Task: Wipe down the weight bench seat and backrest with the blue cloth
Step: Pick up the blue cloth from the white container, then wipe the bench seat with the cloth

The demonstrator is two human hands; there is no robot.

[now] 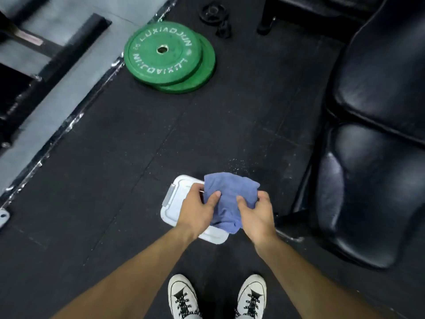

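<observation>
The blue cloth (230,196) is bunched up in front of me, held by both hands above a white lidded tub (174,203) that sits on the floor. My left hand (197,209) grips the cloth's left side with the thumb on top. My right hand (256,215) grips its right side the same way. The black padded weight bench stands to my right: its seat (368,192) is nearest, and the backrest (386,72) runs away toward the top right. Neither hand touches the bench.
Two stacked green weight plates (170,58) lie on the black rubber floor ahead. A small black plate (212,13) lies beyond them. A black metal frame (46,61) stands on the grey floor at the left. My white sneakers (184,298) are at the bottom.
</observation>
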